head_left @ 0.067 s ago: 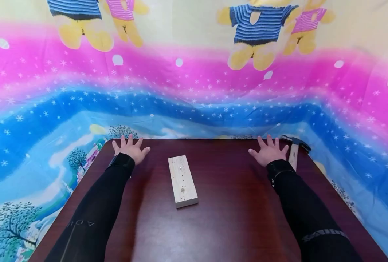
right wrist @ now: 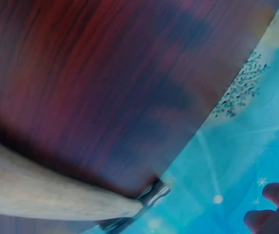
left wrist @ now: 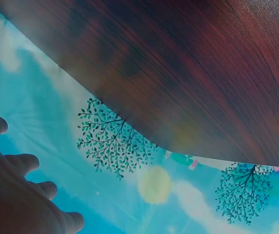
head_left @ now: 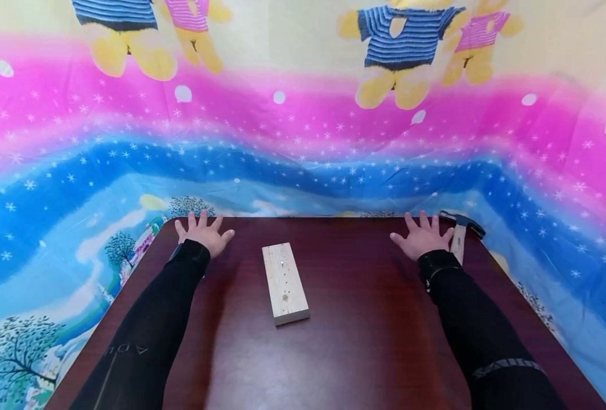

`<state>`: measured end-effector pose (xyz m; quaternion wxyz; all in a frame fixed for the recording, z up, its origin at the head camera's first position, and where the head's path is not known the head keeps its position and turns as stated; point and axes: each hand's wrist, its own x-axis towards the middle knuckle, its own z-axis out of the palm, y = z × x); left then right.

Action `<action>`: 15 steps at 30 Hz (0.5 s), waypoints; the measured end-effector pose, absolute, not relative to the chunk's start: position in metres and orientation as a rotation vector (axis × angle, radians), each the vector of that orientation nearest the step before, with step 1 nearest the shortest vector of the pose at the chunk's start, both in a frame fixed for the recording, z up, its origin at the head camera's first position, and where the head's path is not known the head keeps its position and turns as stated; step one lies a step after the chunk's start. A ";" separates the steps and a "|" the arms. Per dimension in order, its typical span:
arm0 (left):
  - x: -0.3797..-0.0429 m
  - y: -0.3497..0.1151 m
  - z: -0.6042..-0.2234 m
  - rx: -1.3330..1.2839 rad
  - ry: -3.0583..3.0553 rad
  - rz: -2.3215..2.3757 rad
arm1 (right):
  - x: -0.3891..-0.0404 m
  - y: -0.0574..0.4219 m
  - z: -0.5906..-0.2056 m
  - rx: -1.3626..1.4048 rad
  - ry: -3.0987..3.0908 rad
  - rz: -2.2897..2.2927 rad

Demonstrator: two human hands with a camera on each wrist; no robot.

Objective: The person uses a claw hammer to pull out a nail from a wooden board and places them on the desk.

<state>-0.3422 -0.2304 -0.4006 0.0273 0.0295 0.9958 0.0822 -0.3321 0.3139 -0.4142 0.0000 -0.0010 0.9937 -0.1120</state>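
Observation:
My left hand (head_left: 204, 234) is held out over the far left of the table, fingers spread and holding nothing. Over the far right, my right hand (head_left: 424, 237) is likewise spread and holds nothing. Just right of it lies a claw hammer (head_left: 458, 244) with a dark head and a pale wooden handle, partly covered by the right wrist. The right wrist view shows the hammer handle (right wrist: 47, 187) up close. Between the hands lies a pale wooden block (head_left: 285, 282), with a small shiny spot near its far end and several dark marks along its top.
The dark red-brown table (head_left: 343, 353) has a rounded far left corner. A printed cloth (head_left: 303, 131) with bears, snowflakes and trees hangs behind and beside it, close to the table edges.
My right hand has shifted very slightly to the right, toward the hammer. The left hand, the block and the hammer stay where they were.

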 end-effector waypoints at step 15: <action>-0.319 -0.261 -0.419 0.021 3.010 0.356 | -0.322 0.335 -0.442 0.253 3.140 -0.527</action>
